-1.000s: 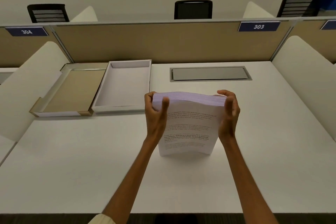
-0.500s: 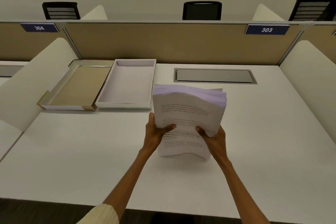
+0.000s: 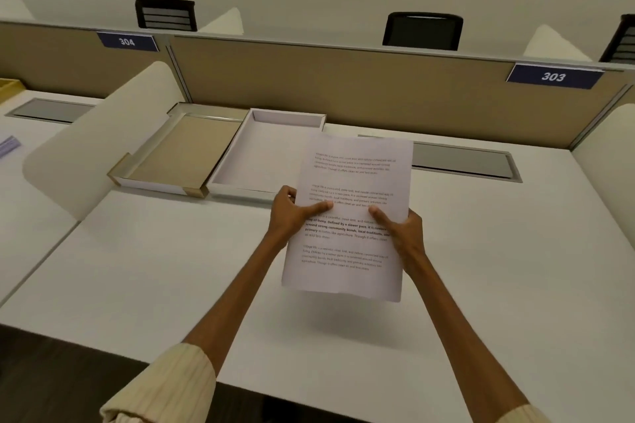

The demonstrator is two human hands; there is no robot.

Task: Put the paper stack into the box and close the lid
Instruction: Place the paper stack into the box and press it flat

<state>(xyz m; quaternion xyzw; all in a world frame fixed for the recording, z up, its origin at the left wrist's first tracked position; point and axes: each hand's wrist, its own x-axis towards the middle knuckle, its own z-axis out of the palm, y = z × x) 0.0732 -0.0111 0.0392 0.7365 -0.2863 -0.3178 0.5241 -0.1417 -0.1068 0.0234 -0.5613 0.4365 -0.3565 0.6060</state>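
I hold the paper stack (image 3: pixel 350 182), white sheets with printed text, lifted off the desk and facing me. My left hand (image 3: pixel 292 213) grips its left edge and my right hand (image 3: pixel 400 228) grips its right edge, thumbs on the top sheet. The open white box (image 3: pixel 237 161) lies on the desk just behind and left of the stack; the paper's top corner overlaps its right side in view. The lid (image 3: pixel 178 154), brown inside, lies open-side up touching the box's left wall.
A white desk (image 3: pixel 154 268) with a tan partition (image 3: pixel 343 86) at the back. A grey cable hatch (image 3: pixel 464 161) is set in the desk behind the paper. Curved white side dividers (image 3: pixel 99 137) stand left and right. Black chairs (image 3: pixel 422 31) are beyond the partition.
The stack stood on its edge on the desk with my hands at its top; my hands slid down to its sides, lifted it off the desk and tilted it flatter, toward the box.
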